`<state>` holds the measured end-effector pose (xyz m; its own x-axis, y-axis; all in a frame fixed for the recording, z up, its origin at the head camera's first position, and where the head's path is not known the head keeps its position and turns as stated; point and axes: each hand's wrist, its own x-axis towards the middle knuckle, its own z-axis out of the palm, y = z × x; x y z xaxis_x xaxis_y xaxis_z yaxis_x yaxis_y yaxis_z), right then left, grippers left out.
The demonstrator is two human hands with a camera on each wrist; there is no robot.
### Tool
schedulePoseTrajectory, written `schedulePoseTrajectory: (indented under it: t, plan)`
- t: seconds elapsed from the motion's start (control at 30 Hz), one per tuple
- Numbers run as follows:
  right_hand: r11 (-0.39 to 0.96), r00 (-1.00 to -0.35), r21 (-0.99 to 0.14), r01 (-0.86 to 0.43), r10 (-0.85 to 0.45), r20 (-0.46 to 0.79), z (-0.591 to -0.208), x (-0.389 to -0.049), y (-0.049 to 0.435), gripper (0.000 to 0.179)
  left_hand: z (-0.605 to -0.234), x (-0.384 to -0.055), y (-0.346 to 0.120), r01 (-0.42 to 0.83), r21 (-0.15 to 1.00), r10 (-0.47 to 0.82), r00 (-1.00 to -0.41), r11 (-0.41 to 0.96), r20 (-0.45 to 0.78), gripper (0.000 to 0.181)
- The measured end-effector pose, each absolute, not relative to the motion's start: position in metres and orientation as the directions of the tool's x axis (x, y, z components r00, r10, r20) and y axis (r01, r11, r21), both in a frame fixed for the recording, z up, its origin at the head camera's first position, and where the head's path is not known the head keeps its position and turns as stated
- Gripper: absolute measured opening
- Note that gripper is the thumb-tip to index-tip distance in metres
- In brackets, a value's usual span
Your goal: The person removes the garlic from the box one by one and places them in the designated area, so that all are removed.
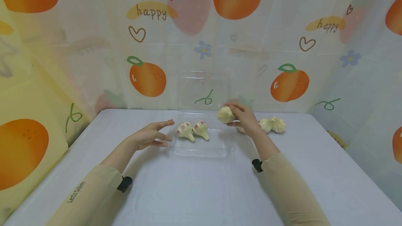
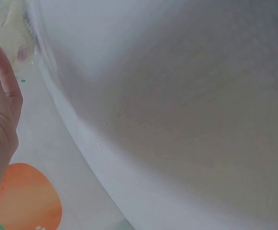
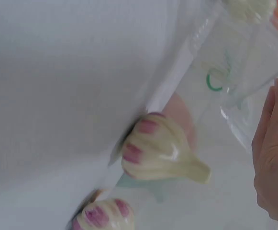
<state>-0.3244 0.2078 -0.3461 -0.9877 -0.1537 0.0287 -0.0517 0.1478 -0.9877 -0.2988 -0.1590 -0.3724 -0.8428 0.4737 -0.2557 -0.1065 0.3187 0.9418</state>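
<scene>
In the head view my right hand holds a pale garlic bulb between thumb and fingers, over the right part of a clear plastic box. Two garlic bulbs with purple patches, one at the left and another beside it, lie inside the box, stems toward me. My left hand is at the box's left side with fingers spread and nothing in it. The left wrist view catches only part of this hand. At the right wrist view's edge, the held bulb is mostly cut off.
The box's clear lid stands raised at the back. Right of the box lie more garlic bulbs, partly hidden by my right hand; two show in the right wrist view, one large. A fruit-print cloth hangs behind the white table.
</scene>
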Motion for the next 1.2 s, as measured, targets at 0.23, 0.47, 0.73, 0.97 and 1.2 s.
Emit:
schedulePoseTrajectory:
  t: [0.23, 0.47, 0.73, 0.97, 1.2]
  plan:
    - [0.138, -0.98, -0.99, -0.013, -0.197, -0.015, -0.334, -0.32, 0.229, 0.046, -0.371, -0.298, -0.158, -0.111, 0.939, 0.47, -0.843, 0.325, -0.262, 0.078]
    - [0.211, -0.949, -0.978, -0.01, -0.31, -0.057, -0.328, -0.314, 0.254, 0.052, -0.369, -0.296, -0.157, -0.118, 0.941, 0.469, -0.843, 0.318, -0.264, 0.078]
    - [0.296, -0.911, -0.955, -0.013, -0.398, -0.111, -0.332, -0.309, 0.284, 0.051, -0.369, -0.297, -0.158, -0.121, 0.941, 0.469, -0.842, 0.316, -0.265, 0.079]
    - [0.335, -0.889, -0.942, 0.032, -0.421, -0.18, -0.343, -0.305, 0.302, 0.043, -0.371, -0.298, -0.158, -0.118, 0.942, 0.47, -0.842, 0.315, -0.263, 0.078]
    - [0.409, -0.865, -0.909, 0.077, -0.426, -0.265, -0.354, -0.304, 0.313, 0.042, -0.37, -0.297, -0.158, -0.117, 0.942, 0.474, -0.841, 0.313, -0.262, 0.079]
